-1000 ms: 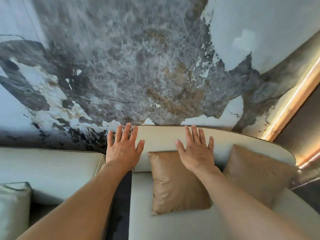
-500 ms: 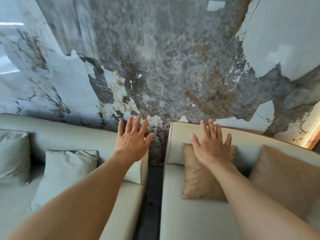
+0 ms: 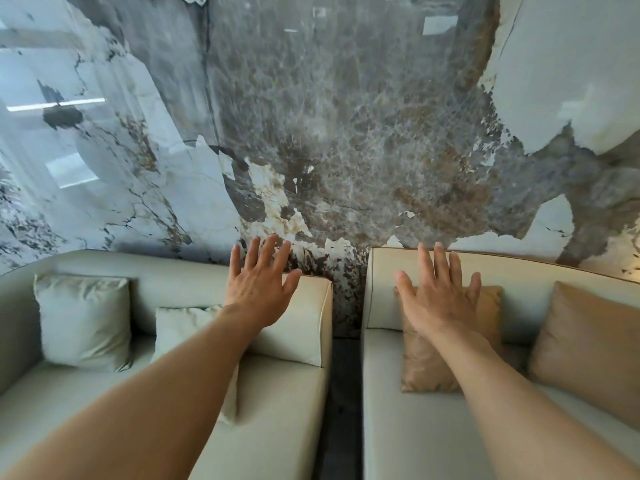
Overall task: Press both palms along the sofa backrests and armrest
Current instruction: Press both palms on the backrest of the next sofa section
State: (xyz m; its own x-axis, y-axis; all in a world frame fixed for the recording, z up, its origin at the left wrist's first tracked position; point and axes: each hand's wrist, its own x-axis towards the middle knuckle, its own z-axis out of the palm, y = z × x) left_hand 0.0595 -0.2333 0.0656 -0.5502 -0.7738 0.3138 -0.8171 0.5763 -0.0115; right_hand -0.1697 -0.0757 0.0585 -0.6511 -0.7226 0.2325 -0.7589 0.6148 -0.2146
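Observation:
Two cream sofas stand side by side against a marble wall, split by a narrow dark gap. My left hand (image 3: 261,284) is spread flat, palm forward, over the top of the left sofa's backrest (image 3: 308,296) near its right end. My right hand (image 3: 438,292) is also spread flat, in front of the right sofa's backrest (image 3: 384,289) and over the upper part of a tan cushion (image 3: 429,365). Both hands hold nothing. Whether the palms touch the upholstery I cannot tell.
Two pale cushions (image 3: 83,320) (image 3: 180,327) lean on the left sofa. A second tan cushion (image 3: 588,344) rests on the right sofa. The dark gap (image 3: 341,393) runs between the seats. The marble wall (image 3: 311,133) rises directly behind both backrests.
The view has swung left, bringing the left sofa and its cushions into sight. My left hand now lies over the left sofa's backrest; my right hand stays near the right sofa's left end.

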